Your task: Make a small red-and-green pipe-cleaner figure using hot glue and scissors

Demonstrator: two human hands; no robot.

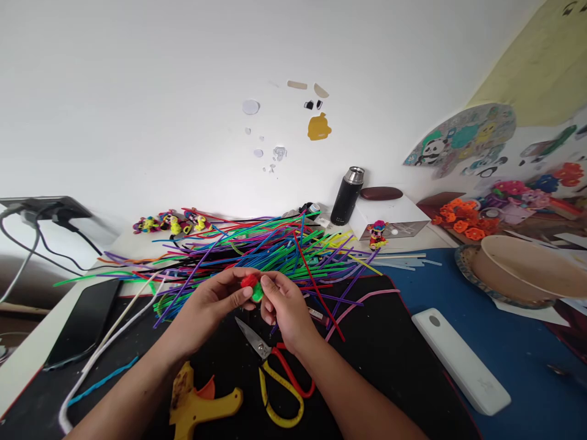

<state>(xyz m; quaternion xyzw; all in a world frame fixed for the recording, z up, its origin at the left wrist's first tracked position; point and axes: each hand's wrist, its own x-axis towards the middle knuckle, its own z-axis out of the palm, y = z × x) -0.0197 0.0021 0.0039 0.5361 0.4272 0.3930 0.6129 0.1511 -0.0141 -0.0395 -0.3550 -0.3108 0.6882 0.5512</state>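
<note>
A small red and green fuzzy piece (257,292) is held between both hands above the black mat (367,366). My left hand (224,296) pinches its red side between thumb and fingers. Fingers of my right hand (280,300) close on the green side. Just below the hands lie scissors (280,382) with one red and one yellow handle, blades pointing up and left. A yellow glue gun (202,403) rests near my left forearm. Behind the hands spreads a pile of colourful pipe cleaners (257,244).
A black phone (83,324) lies at left. Small fuzzy figures (172,223) and a black thermos (347,197) stand along the wall. One more figure (378,234) is beside a white box. At right are a white case (461,360) and a large bowl (527,269).
</note>
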